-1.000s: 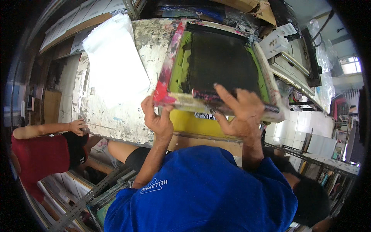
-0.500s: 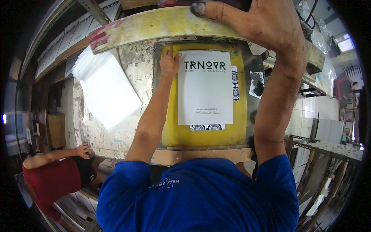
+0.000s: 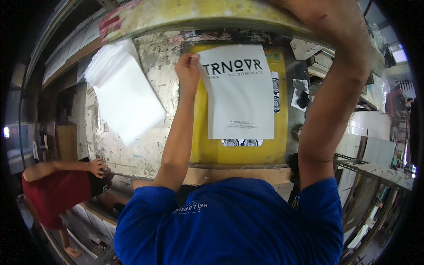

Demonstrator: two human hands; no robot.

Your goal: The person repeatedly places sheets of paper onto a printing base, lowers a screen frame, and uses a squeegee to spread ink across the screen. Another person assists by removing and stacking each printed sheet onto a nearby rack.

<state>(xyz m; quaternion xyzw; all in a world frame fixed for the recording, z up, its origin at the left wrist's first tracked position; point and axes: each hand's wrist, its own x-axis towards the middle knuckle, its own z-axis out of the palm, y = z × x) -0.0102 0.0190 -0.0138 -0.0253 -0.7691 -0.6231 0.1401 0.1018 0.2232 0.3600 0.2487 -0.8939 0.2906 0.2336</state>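
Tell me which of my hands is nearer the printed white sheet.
Left. Your left hand pinches the printed white sheet at its upper-left corner; your right hand, mostly out of view, is apart from it, up and to the right by the raised frame.

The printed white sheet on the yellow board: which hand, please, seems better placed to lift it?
Probably the left hand: it pinches the printed white sheet near its upper-left corner, while the right hand is up by the stained frame, partly out of view.
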